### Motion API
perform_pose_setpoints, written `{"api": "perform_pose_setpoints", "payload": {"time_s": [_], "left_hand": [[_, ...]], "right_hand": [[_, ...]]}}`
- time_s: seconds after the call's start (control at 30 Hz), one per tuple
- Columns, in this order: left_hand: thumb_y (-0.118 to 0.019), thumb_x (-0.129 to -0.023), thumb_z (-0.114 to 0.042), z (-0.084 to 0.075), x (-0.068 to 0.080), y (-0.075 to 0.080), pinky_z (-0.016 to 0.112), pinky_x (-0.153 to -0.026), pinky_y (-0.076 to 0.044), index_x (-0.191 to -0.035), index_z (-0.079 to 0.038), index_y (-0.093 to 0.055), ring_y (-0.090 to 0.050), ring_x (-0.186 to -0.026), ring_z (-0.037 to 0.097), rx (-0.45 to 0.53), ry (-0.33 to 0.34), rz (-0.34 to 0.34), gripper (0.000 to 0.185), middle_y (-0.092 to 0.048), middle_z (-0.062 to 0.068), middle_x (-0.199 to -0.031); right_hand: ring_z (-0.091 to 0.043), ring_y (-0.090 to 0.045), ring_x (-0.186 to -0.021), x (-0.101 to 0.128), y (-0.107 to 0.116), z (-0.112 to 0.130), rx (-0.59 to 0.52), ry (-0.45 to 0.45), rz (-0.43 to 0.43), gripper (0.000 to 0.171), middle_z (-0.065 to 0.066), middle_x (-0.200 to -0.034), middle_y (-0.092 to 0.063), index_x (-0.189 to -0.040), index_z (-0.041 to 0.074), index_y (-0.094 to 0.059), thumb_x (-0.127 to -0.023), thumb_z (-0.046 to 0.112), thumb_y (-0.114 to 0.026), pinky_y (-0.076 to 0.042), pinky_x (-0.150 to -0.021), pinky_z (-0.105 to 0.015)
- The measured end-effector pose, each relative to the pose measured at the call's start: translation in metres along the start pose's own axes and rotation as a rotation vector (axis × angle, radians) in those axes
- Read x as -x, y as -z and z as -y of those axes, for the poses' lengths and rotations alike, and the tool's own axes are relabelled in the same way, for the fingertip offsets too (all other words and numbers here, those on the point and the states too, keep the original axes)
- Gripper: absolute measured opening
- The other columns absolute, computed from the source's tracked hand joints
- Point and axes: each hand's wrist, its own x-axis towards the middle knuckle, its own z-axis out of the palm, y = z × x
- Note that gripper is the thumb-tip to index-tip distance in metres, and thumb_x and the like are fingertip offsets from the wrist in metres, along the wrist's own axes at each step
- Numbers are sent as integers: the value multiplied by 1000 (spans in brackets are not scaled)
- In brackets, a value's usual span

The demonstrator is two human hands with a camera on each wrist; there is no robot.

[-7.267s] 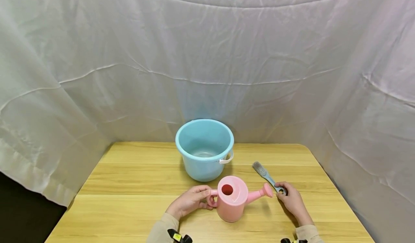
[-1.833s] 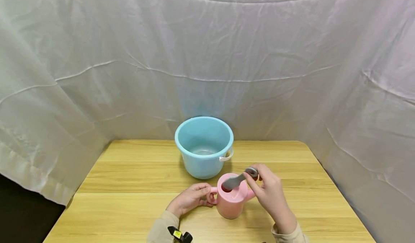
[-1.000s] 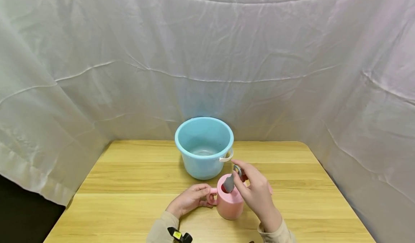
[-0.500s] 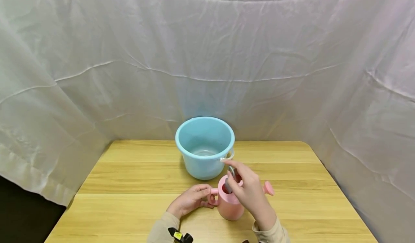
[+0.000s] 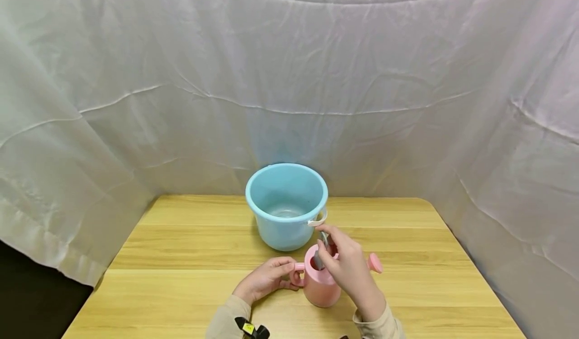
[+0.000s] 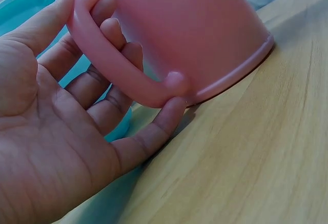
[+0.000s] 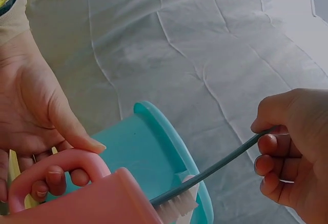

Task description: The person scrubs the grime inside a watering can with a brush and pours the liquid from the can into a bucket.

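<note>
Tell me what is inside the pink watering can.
The bristle head of a grey-blue brush dips into the pink plastic watering can, its handle pinched by the right hand. Anything deeper inside is hidden.

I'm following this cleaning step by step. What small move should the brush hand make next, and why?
Probably push the brush deeper: its bristles sit only at the opening of the pink watering can, the right hand pinches the handle end, and the left hand steadies the can.

The bucket (image 5: 286, 205) sits at frame centre on the table (image 5: 181, 278), the watering can (image 5: 318, 283) just below it (slightly right).
</note>
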Motion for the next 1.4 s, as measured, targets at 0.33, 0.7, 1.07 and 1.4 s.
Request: {"api": "perform_pose_setpoints", "payload": {"time_s": [0.33, 0.7, 1.07, 1.4], "left_hand": [[-44, -104, -26, 2, 0, 0, 37, -91, -53, -99, -19, -64, -65, -98, 14, 1, -4, 8, 22, -67, -7, -87], [-44, -104, -26, 3, -1, 1, 38, -91, -53, -98, -19, -64, -65, -99, 14, -3, 0, 1, 22, -66, -8, -86], [-44, -104, -26, 3, -1, 1, 37, -91, -53, -99, -19, -64, -65, -99, 14, -1, -9, 11, 22, -66, -8, -87], [-45, -104, -27, 3, -1, 2, 36, -91, -53, -98, -20, -64, -65, -99, 13, -5, 1, 5, 22, -66, -8, -87]], "right_hand": [[1, -41, -60, 4, -3, -1, 58, -37, 67, 33, 7, -65, -47, -103, 5, -63, -73, -5, -72, -34, -52, -7], [3, -34, -57, 3, -2, -1, 98, -121, 212, 28, 7, -61, -45, -99, 10, -63, -76, 2, -76, -33, -49, -13], [2, -33, -54, 4, -3, -2, 113, -276, 425, 18, 9, -59, -41, -93, 13, -64, -80, 7, -74, -32, -48, -15], [-2, -40, -58, 7, -8, -7, 167, -252, 489, 16, 9, -64, -51, -90, 12, -65, -79, 13, -77, -36, -52, -16]]}}
